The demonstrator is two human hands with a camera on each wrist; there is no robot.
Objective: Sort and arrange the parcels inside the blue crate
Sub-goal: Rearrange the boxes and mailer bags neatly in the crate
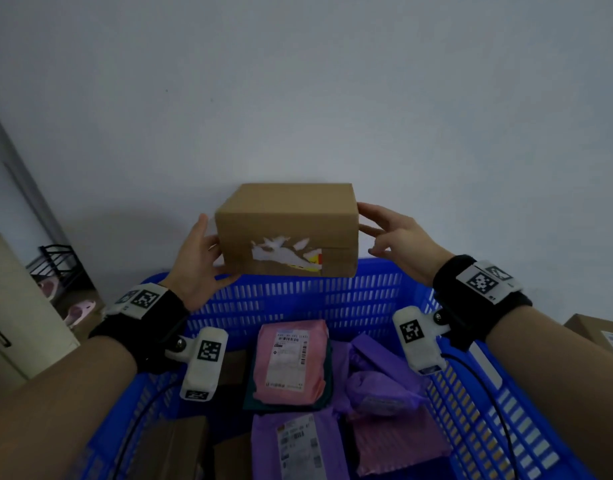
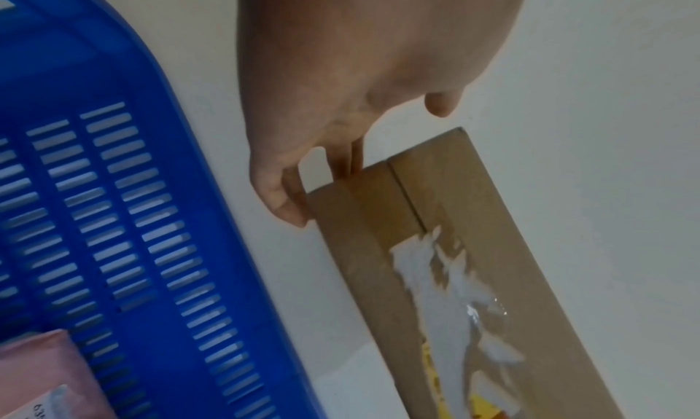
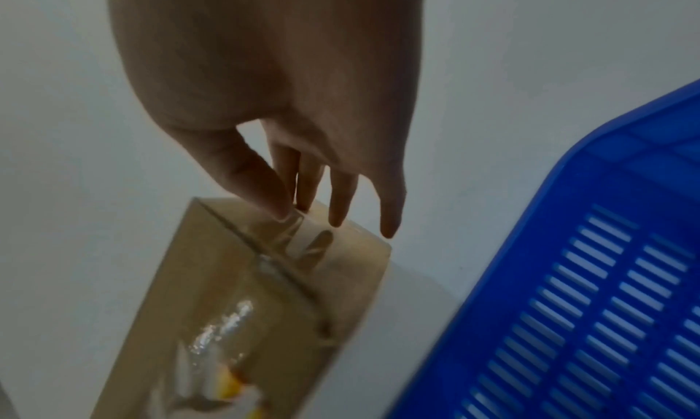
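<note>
A brown cardboard box point(image 1: 286, 230) with a torn white label hangs above the far rim of the blue crate point(image 1: 298, 299), close to the wall. My left hand point(image 1: 208, 251) presses its left end, thumb up and fingers reaching under the bottom edge. My right hand point(image 1: 384, 233) touches the right end with straight fingertips. In the left wrist view my left hand point(image 2: 341, 126) meets the box point(image 2: 473, 261) beside the crate point(image 2: 94, 186). The right wrist view shows my right hand point(image 3: 303, 156) on the box point(image 3: 246, 291), with the crate point(image 3: 587, 276) at the right.
Inside the crate lie a pink parcel point(image 1: 291, 365), several purple parcels point(image 1: 381, 386) and brown boxes point(image 1: 180, 445) at the near left. Another cardboard box point(image 1: 599, 334) sits outside on the right. A beige cabinet point(image 1: 14, 306) and a black rack point(image 1: 66, 271) stand at the left.
</note>
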